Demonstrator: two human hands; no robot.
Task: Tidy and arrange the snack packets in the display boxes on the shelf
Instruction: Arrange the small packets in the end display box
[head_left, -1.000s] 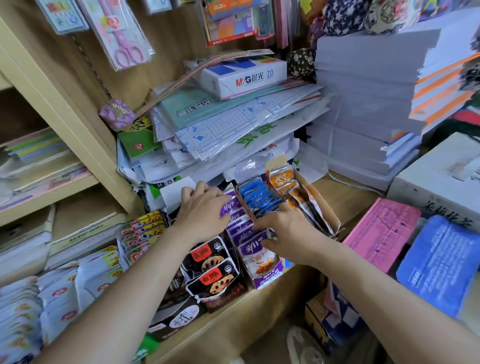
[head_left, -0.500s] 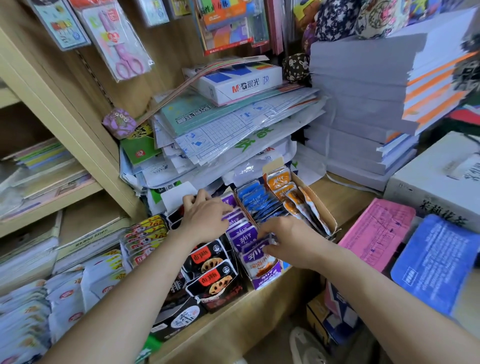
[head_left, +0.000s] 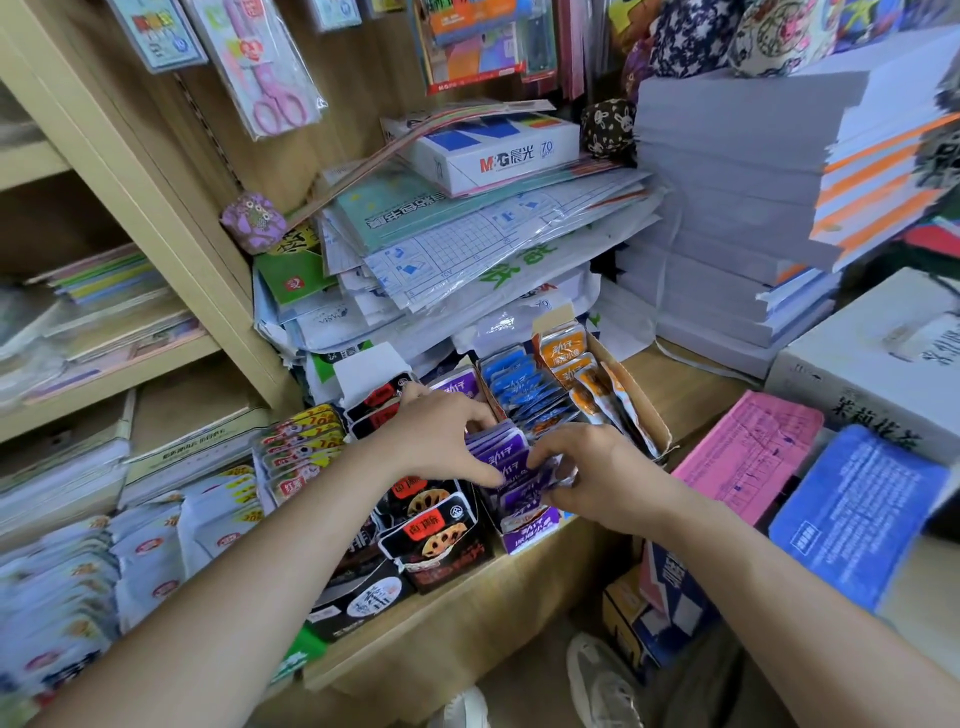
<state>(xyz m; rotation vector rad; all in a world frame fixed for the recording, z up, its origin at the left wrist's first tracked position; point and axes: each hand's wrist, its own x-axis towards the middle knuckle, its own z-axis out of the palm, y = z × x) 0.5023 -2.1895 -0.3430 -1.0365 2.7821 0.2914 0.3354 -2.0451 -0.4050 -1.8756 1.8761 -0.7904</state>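
The purple packets (head_left: 496, 457) stand in a row in their purple box (head_left: 530, 532) at the front of the wooden shelf (head_left: 467, 623), between a box of black packets (head_left: 431, 530) on the left and a cardboard box (head_left: 641, 410) on the right. Both hands are on this row. The left hand (head_left: 436, 439) comes over the black packets and grips a bunch of the purple ones, its fingers (head_left: 483, 475) curled down across their tops. The right hand (head_left: 597, 478) pinches the front few packets from the other side, fingers curled round their edges; the two hands nearly touch.

The cardboard box holds blue packets (head_left: 519, 387) and, behind and beside them, orange packets (head_left: 566, 358), some leaning against its wall. Left of the black packets stands a row of yellow-topped packets (head_left: 301, 441). Behind the boxes lies a heap of plastic-wrapped sheets with an M&G box (head_left: 498, 150) on top. A tall paper stack (head_left: 727, 208) rises to the right. A pink pad (head_left: 748, 457) and a blue pack (head_left: 852, 514) lie just right of the cardboard box.
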